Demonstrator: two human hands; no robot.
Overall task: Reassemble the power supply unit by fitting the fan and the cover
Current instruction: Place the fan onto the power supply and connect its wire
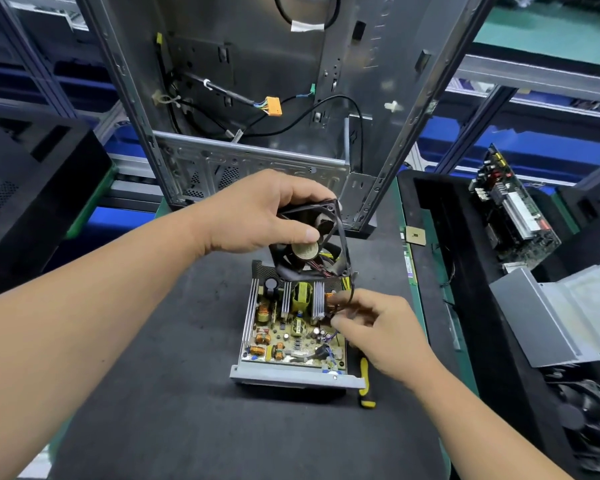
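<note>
The open power supply unit lies on the dark mat, its circuit board with coils and heatsinks exposed. My left hand grips the black fan by its frame and holds it tilted above the unit's far end. The fan's thin black cable runs down to my right hand, which pinches it over the unit's right side. The grey metal cover lies apart at the right, on a black tray.
An empty metal computer case stands upright behind the unit. A yellow-handled screwdriver lies just right of the unit. A circuit board and a small chip sit at the right. Black foam trays flank the mat.
</note>
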